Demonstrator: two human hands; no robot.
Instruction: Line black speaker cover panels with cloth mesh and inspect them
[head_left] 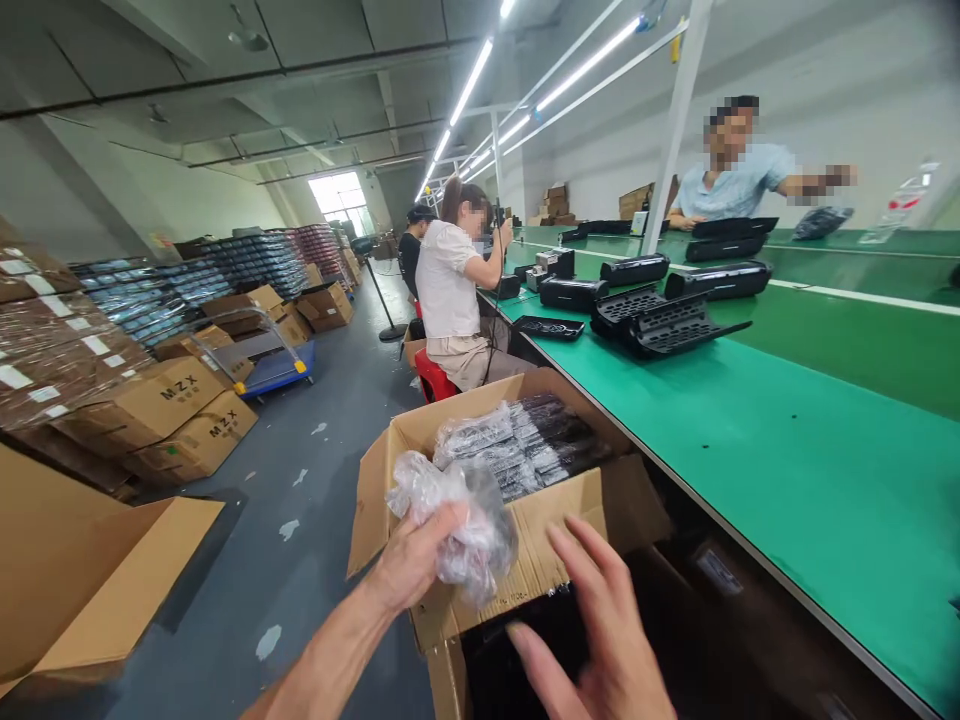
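My left hand point(424, 548) grips a crumpled clear plastic bag point(480, 535) above the front edge of an open cardboard box point(559, 515). Inside that box lie several black parts point(551, 425), partly wrapped in clear plastic. To the right, my right hand point(600, 625) is held in the air with its fingers spread and nothing in them, near the box's front flap. Dark space below the box hides what is under my right hand.
A green workbench point(817, 450) runs along the right, with black plastic housings point(660, 320) on it. One person point(450, 280) sits beside the bench; another person point(739, 185) is across it. An open carton point(105, 590), stacked boxes point(172, 400) and a blue trolley point(277, 368) are at left.
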